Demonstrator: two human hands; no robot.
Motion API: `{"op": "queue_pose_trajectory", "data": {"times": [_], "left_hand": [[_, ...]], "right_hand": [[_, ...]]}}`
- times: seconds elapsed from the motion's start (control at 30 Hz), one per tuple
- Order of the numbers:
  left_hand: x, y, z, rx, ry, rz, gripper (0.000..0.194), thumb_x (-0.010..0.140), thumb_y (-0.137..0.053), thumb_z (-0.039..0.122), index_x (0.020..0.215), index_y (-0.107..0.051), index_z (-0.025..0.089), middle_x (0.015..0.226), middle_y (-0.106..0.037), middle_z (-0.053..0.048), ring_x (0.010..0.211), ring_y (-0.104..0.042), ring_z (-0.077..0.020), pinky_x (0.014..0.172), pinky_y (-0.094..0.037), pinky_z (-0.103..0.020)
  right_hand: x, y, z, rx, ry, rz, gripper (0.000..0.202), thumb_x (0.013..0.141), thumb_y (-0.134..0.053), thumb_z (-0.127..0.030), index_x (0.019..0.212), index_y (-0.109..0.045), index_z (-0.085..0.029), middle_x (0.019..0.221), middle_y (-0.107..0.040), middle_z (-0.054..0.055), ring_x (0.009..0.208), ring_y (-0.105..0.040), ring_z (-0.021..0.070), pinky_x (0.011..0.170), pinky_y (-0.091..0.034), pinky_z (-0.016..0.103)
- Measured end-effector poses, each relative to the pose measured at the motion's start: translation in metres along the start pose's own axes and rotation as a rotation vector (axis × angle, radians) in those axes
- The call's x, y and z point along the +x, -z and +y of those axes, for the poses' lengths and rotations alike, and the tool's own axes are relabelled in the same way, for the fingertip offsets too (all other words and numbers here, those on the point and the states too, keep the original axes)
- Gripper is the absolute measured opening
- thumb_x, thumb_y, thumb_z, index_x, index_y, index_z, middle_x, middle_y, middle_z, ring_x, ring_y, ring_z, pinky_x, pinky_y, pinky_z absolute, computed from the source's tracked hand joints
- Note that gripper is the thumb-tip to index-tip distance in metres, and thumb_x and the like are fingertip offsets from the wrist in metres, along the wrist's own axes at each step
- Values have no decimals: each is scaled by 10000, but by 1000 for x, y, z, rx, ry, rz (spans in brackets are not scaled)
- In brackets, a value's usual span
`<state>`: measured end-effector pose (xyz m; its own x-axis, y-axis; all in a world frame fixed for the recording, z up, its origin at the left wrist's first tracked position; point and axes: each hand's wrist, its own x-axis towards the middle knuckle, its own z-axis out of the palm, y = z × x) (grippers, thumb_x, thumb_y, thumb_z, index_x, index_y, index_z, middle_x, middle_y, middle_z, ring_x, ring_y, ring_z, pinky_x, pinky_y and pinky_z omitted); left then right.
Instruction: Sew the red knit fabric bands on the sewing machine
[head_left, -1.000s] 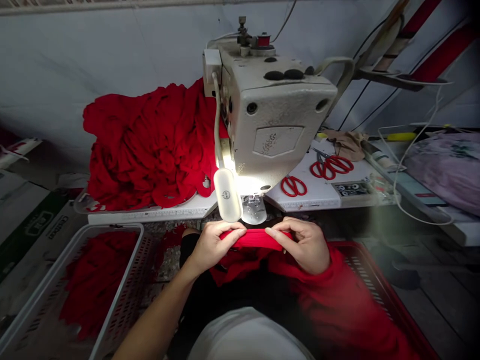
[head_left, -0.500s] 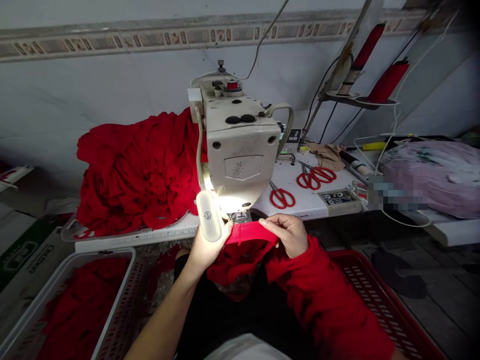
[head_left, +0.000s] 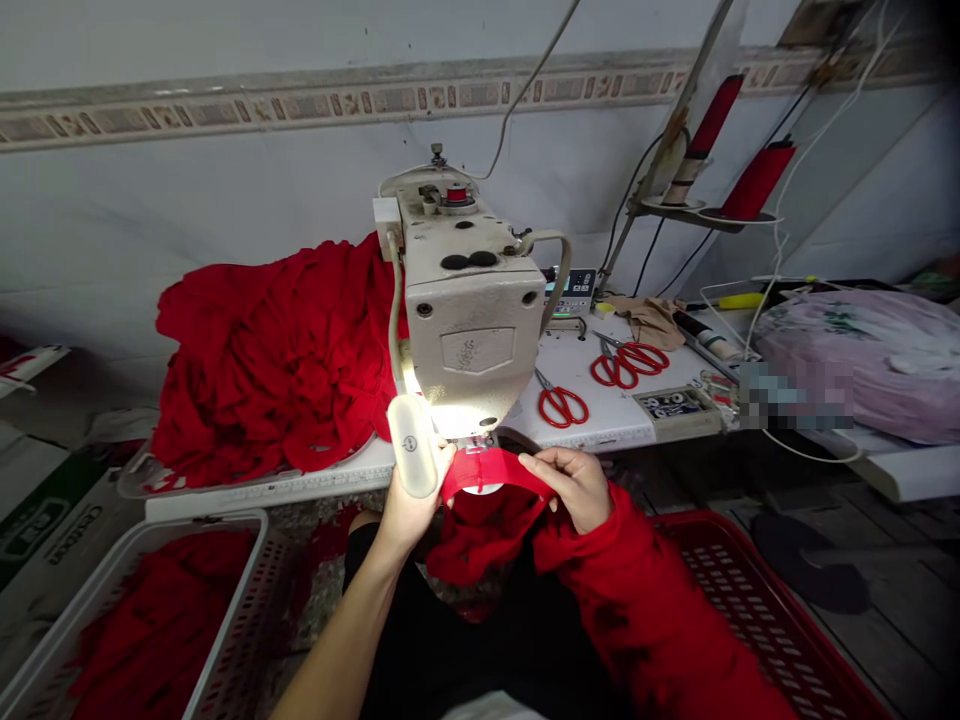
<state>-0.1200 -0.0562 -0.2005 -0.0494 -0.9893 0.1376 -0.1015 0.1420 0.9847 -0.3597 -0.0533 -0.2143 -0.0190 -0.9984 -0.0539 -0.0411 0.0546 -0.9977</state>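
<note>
A red fabric band [head_left: 495, 472] arches in front of the needle area of a sewing machine [head_left: 472, 340], its lower cloth hanging over my lap. My left hand [head_left: 411, 505] pinches the band's left end, partly hidden behind the machine's oval lamp [head_left: 414, 447]. At the band's right end, my right hand [head_left: 577, 487] grips it between thumb and fingers. A short seam or fold crosses the band near its middle. The presser foot [head_left: 480, 441] is just beyond the band; whether they touch I cannot tell.
A heap of red cloth [head_left: 277, 360] lies left of the machine. Red-handled scissors [head_left: 562, 405] and a small parts tray [head_left: 676, 405] are on the table's right. A white basket [head_left: 251, 560] of red cloth stands at lower left, a red basket [head_left: 750, 600] at lower right.
The band has gone from nearly straight to arched, with a pale round patch showing beneath it. Both hands still hold its ends. The camera view has shifted slightly.
</note>
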Motion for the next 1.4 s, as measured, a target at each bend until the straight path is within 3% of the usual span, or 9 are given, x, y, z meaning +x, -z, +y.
{"op": "queue_pose_trajectory", "data": {"times": [0.23,0.43,0.6,0.7,0.8,0.97,1.07,1.2,1.4], "left_hand": [[-25,44,-21,173,274,-365,468,931,-608,587,764,-621,150,600,-544,17,498,-545,-122,480,-400,-220],[-14,75,-16,89,97,-25,312,854,-749,446,758,-685,157,698,-649,-26,641,-583,-160,595,-475,-246],[-29,49,-13,9,98,-18,293,881,-736,418,755,-677,160,697,-653,-15,665,-598,-158,648,-487,-249],[-49,35,-7,-56,201,-237,299,885,-738,422,759,-684,157,663,-618,6,535,-510,-106,535,-415,-221],[-60,35,1,-61,169,-548,233,869,-773,367,790,-762,148,787,-683,-44,623,-568,-124,596,-445,-237],[-58,32,8,64,97,-416,183,890,-743,326,863,-777,149,870,-713,-75,711,-608,-150,616,-438,-236],[-56,16,8,122,61,-636,243,863,-774,355,1016,-763,167,970,-726,-60,810,-625,-160,688,-458,-232],[-57,6,3,158,130,-874,375,827,-797,473,757,-688,122,654,-585,28,585,-456,-81,545,-340,-196],[-56,19,5,-2,399,-691,415,935,-656,514,1030,-681,110,684,-616,1,524,-539,-94,469,-389,-175]], "right_hand": [[-19,4,29,108,-47,44,487,753,-830,-593,998,-761,-178,925,-759,103,684,-680,206,429,-510,243],[-44,-28,24,71,-78,-196,437,831,-756,-594,772,-739,-162,638,-720,86,533,-682,198,373,-436,222],[-52,-46,11,-124,99,-204,362,801,-823,-489,992,-818,-181,928,-802,123,681,-732,218,455,-495,239],[-58,-46,1,-145,127,-264,512,775,-851,-489,1187,-770,-196,1106,-779,124,547,-662,142,461,-500,243],[-66,-43,-5,-64,28,-336,423,923,-681,-550,966,-782,-142,801,-771,87,506,-632,135,487,-501,239],[-72,-38,-6,-144,-232,-756,495,920,-642,-603,718,-661,-153,560,-620,-3,385,-515,96,354,-351,190],[-70,-33,-6,-342,-126,-893,481,839,-757,-522,570,-584,-162,458,-454,-62,385,-411,63,377,-255,184],[-63,-19,-3,-458,-93,-879,420,679,-894,-488,585,-658,-153,453,-463,-61,419,-401,69,404,-238,201],[-55,-4,0,-250,-106,-593,405,885,-690,-516,818,-764,-124,657,-684,57,552,-600,155,519,-455,247]]}}
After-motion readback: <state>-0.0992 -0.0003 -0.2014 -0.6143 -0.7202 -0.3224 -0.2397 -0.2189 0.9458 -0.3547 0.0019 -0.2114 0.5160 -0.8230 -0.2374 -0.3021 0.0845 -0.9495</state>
